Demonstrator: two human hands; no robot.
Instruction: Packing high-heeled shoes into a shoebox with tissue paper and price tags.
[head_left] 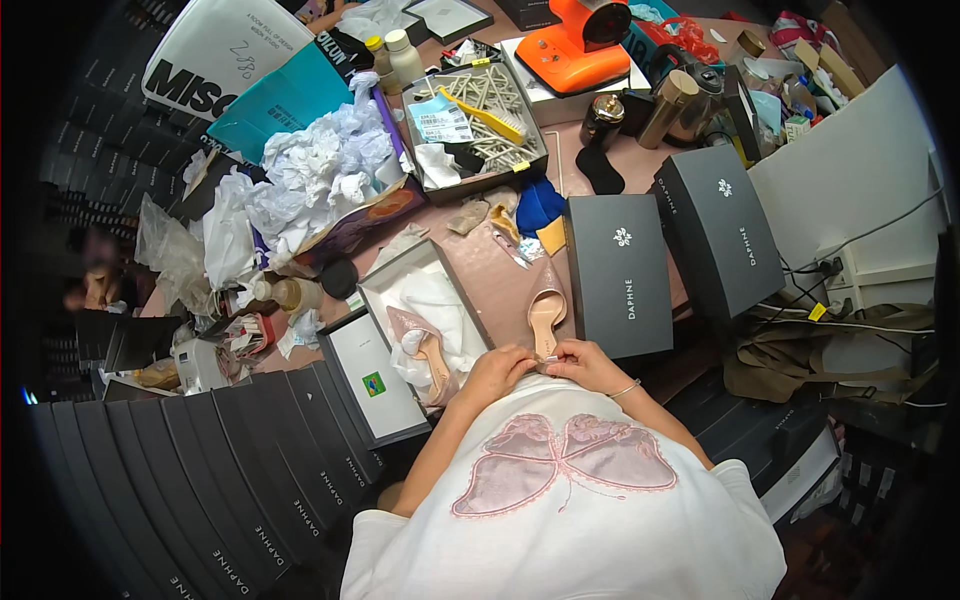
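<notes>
1. While both hands meet at the near edge of the pink-topped desk [478, 262], the left hand [500, 372] has its fingertips closed on the heel end of a pink, pointed-toe shoe with a tan insole [546, 322].
2. The right hand [592, 368], a thin pale bracelet [626, 388] at its wrist, pinches the same end from the other side; the small part between the fingertips is too small to identify.
3. The held shoe lies at the desk's near edge, its toe directed toward the far edge.
4. To its left, an open dark-grey cardboard box [462, 295] contains white tissue paper [430, 288] and a matching pink shoe [434, 360].
5. To its right stand two closed, dark-grey rectangular boxes [620, 275], side by side.
6. Toward the far edge, a shallow box of pale sticks [480, 182] carries a yellow-handled brush [490, 118]; beyond it, to the right, is a bright orange machine [570, 60].
7. Toward the far left corner, crumpled white paper [320, 150] fills a purple box [345, 228].
</notes>
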